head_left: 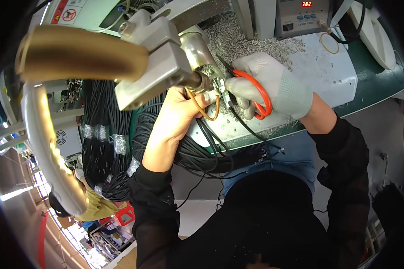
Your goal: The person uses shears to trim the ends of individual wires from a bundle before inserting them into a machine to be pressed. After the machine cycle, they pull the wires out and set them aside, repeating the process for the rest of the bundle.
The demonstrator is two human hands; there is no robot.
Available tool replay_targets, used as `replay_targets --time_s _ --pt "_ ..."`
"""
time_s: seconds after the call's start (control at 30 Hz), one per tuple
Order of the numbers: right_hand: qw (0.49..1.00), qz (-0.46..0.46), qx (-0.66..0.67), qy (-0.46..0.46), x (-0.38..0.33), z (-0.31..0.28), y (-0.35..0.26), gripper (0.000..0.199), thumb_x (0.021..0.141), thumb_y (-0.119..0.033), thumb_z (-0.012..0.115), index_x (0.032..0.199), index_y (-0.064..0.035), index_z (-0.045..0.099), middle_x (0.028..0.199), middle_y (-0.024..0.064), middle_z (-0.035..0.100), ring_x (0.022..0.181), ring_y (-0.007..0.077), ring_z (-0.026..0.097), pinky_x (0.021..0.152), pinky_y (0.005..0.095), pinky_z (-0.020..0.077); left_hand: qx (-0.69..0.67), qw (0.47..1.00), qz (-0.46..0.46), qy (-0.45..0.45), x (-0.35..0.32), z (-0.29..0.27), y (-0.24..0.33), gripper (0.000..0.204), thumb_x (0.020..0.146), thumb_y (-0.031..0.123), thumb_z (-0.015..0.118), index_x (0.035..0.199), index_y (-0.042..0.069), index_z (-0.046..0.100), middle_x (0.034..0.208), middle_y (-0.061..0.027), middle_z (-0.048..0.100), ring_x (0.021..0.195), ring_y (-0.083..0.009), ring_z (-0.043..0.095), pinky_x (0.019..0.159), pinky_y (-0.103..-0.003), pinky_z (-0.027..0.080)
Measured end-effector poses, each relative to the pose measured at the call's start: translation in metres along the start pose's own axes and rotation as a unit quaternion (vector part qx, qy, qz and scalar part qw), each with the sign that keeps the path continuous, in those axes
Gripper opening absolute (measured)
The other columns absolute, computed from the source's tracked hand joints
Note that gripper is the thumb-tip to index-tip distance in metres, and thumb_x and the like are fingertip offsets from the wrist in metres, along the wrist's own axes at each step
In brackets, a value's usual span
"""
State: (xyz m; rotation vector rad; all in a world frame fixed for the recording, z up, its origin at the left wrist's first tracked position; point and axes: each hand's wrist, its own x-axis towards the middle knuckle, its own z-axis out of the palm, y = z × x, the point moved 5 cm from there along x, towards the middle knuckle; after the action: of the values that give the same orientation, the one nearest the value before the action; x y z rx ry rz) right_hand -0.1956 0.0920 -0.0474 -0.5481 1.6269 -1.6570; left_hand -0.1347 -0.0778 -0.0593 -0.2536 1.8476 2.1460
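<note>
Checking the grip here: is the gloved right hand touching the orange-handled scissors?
Touching. The head view shows the right hand in its white glove with fingers passed through the orange loops of the scissors, closed around the handles.

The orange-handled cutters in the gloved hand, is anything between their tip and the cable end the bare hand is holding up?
Nothing visible does. The cutters in the right hand reach straight to the cable end pinched by the left hand.
</note>
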Motion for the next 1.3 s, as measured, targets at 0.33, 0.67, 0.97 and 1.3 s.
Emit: replay_targets --time_s 0.33,0.67,0.97,1.3 --pt "1.000 -0.017 0.000 0.003 0.003 0.001 -0.002 0.027 0.086 -0.017 0.059 0.070 0.0040 0.052 0.054 0.0102 0.056 0.043 0.0160 0.059 0.039 0.0261 0.0448 0.193 0.977 0.009 0.093 -0.007 -0.002 0.012 0.018 0.079 0.010 0.069 0.093 0.000 0.063 0.076 0.0021 0.060 0.069 -0.0045 0.053 0.062 -0.021 0.045" --pt "0.997 -0.070 -0.013 0.015 0.003 0.003 0.003 0.028 0.086 -0.018 0.059 0.069 0.0035 0.053 0.053 0.0079 0.056 0.042 0.0132 0.056 0.039 0.0248 0.0439 0.191 0.974 0.032 0.121 -0.012 -0.002 0.006 0.019 0.076 0.006 0.072 0.093 -0.001 0.065 0.077 0.0017 0.062 0.073 -0.0051 0.056 0.066 -0.022 0.047" --pt "0.980 -0.178 -0.095 -0.003 0.004 0.004 -0.002 0.027 0.086 -0.017 0.059 0.069 0.0031 0.053 0.051 0.0071 0.054 0.041 0.0134 0.056 0.037 0.0249 0.0422 0.191 0.970 0.104 0.109 -0.010 -0.001 0.011 0.015 0.077 0.007 0.072 0.086 0.002 0.061 0.073 0.0039 0.056 0.064 -0.0031 0.051 0.057 -0.018 0.041" --pt "0.986 -0.063 -0.136 0.076 -0.023 -0.015 0.020 0.025 0.087 -0.024 0.057 0.072 -0.0045 0.059 0.052 0.0079 0.056 0.047 0.0189 0.060 0.046 0.0323 0.0471 0.162 0.980 0.049 0.103 -0.014 0.022 -0.005 0.020 0.081 0.009 0.067 0.097 -0.001 0.060 0.085 -0.0011 0.060 0.074 -0.0071 0.055 0.067 -0.021 0.044"
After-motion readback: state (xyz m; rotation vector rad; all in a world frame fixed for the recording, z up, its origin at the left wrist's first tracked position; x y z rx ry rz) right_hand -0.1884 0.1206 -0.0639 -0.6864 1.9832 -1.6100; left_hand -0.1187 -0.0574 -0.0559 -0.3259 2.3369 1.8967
